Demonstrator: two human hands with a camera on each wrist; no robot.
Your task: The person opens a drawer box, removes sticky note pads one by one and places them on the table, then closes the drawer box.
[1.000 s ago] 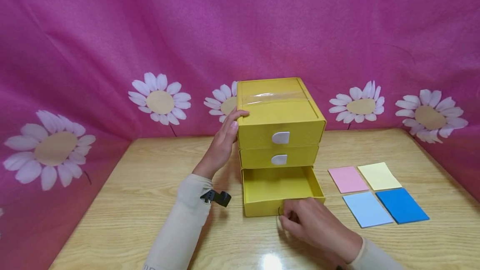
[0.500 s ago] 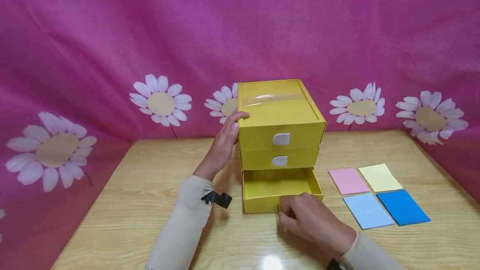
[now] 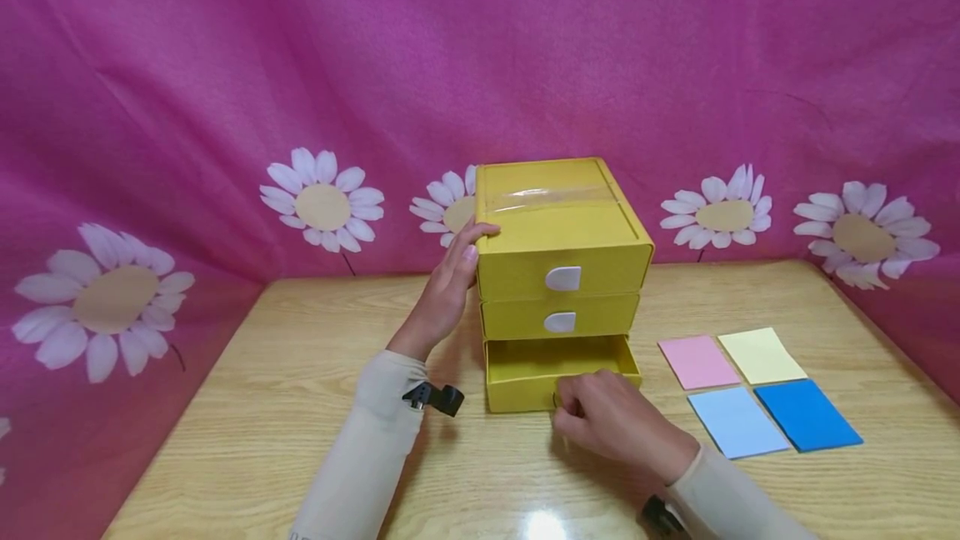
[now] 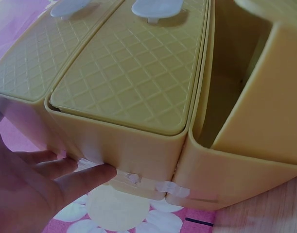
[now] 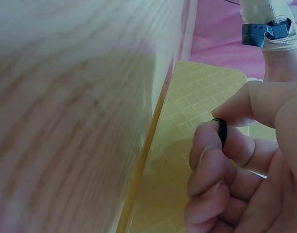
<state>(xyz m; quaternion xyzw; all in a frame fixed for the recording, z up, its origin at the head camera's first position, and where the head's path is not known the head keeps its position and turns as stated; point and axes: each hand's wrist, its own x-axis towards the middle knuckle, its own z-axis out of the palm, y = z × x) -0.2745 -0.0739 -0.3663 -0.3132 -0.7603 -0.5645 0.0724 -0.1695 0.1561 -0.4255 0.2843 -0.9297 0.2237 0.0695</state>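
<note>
A yellow three-drawer box (image 3: pixel 562 215) with white tabs stands on the table. Its bottom drawer (image 3: pixel 517 396) is partly out and its visible inside holds nothing. My left hand (image 3: pixel 445 294) rests against the box's left side, one fingertip over the top edge; in the left wrist view its fingers (image 4: pixel 87 182) lie fairly straight along the side wall. In front of the bottom drawer, my right hand (image 3: pixel 618 419) has curled fingers. The right wrist view shows thumb and forefinger pinching a small black loop (image 5: pixel 222 131) at the drawer front.
Right of the box lie four-cornered paper pads: pink (image 3: pixel 697 362), pale yellow (image 3: pixel 762 355), light blue (image 3: pixel 738 422) and dark blue (image 3: pixel 810 415). A pink cloth (image 3: pixel 525 48) with daisies hangs behind the wooden table (image 3: pixel 247 407). Clear tape (image 3: pixel 547 196) crosses the box top.
The bottom drawer has slid part of the way inward, with my right hand moving along toward the box. My left hand stays against the side.
</note>
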